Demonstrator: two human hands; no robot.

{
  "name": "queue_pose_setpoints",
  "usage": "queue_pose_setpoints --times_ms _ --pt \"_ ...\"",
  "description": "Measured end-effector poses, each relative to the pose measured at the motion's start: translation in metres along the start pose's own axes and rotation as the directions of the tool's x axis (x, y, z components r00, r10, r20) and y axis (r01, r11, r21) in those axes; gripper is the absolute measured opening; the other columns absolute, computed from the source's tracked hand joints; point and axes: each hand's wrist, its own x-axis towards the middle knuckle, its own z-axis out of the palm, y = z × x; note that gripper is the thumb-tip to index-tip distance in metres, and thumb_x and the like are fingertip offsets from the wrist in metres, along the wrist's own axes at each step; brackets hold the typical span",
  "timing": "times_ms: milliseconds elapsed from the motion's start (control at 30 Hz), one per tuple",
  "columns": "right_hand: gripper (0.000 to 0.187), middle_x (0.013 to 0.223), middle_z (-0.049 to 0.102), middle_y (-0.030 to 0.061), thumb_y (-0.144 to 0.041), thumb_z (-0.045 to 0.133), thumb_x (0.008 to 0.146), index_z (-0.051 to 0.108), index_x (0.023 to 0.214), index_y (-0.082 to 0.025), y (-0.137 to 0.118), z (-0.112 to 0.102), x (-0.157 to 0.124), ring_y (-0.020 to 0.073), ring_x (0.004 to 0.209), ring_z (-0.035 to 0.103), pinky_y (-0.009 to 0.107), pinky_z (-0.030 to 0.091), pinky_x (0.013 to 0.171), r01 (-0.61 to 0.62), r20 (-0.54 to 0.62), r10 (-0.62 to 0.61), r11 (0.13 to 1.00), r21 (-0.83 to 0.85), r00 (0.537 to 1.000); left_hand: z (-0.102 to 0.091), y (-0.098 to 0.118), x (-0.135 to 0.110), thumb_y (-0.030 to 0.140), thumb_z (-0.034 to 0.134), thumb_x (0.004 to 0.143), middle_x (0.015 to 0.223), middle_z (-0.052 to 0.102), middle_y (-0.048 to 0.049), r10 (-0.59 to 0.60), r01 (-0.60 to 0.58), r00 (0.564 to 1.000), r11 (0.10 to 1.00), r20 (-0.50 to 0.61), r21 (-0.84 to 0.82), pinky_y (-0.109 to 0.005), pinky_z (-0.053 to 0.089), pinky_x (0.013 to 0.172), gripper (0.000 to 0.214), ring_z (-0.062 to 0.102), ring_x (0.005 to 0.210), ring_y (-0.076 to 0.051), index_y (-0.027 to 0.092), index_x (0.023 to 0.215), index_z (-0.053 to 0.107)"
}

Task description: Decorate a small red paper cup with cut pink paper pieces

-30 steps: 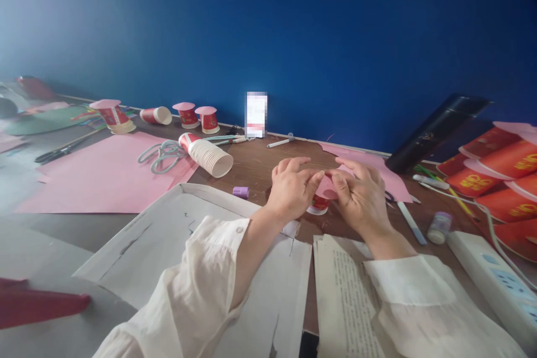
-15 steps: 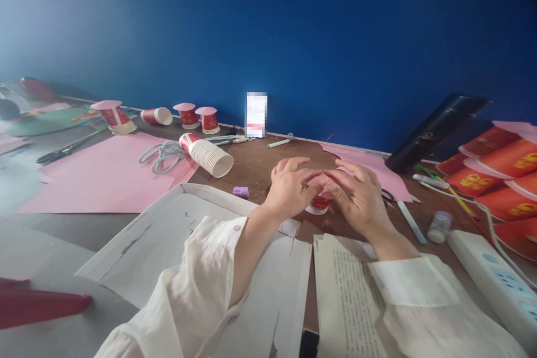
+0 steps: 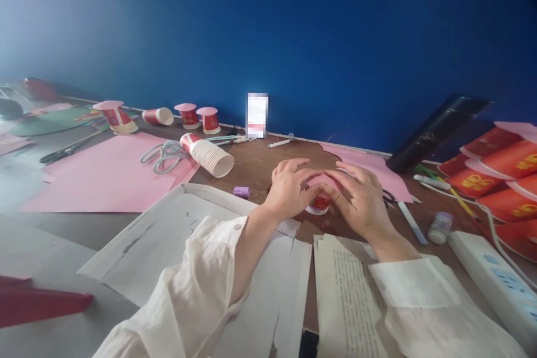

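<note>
An upside-down red paper cup stands on the brown table in front of me. A pink paper disc lies across its upturned base. My left hand holds the disc's left edge between thumb and fingers. From the other side my right hand grips the right edge, its thumb almost meeting the left one. Both hands hide much of the cup and disc.
A white box lid and a printed booklet lie close to me. Left are pink sheets, stacked cups and pink-topped cups. Right are a glue stick, a power strip and piled red cups.
The thumbs have shifted slightly lower along the disc's near edge, and more of its pink surface shows. Both hands otherwise stay in place around the cup.
</note>
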Motion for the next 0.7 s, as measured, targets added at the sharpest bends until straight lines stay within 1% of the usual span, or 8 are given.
queue_pose_setpoints --times_ms 167,533,700 --pt "0.049 0.135 0.062 0.0120 -0.060 0.050 0.096 0.070 0.123 -0.025 -0.0012 0.0001 -0.0004 0.0328 0.128 0.055 0.054 0.040 0.110 0.006 -0.005 -0.006 1.000 -0.003 1.000 0.0029 -0.0018 0.0001 0.049 0.062 0.091 0.143 0.057 -0.0043 -0.004 0.003 1.000 1.000 -0.016 -0.026 -0.047 0.031 0.118 0.034 0.045 0.135 -0.027 0.032 0.119 0.072" --pt "0.047 0.135 0.062 0.0111 -0.059 0.053 0.095 0.069 0.125 -0.027 0.0008 0.0016 -0.0014 0.0311 0.128 0.056 0.051 0.042 0.110 0.006 0.006 -0.006 1.000 0.013 1.000 0.0032 -0.0012 0.0013 0.047 0.064 0.090 0.143 0.055 -0.0056 -0.061 0.062 0.998 0.996 0.026 -0.057 -0.051 0.031 0.117 0.033 0.043 0.137 -0.029 0.033 0.120 0.072" --pt "0.049 0.137 0.061 0.0126 -0.061 0.053 0.094 0.069 0.125 -0.026 0.0036 0.0037 -0.0017 0.0324 0.129 0.055 0.054 0.041 0.110 -0.004 0.013 0.003 0.999 0.047 1.000 0.0045 -0.0015 0.0006 0.046 0.065 0.090 0.143 0.055 -0.0060 -0.048 0.049 0.999 0.994 0.019 -0.093 -0.050 0.030 0.118 0.034 0.043 0.137 -0.029 0.031 0.119 0.072"
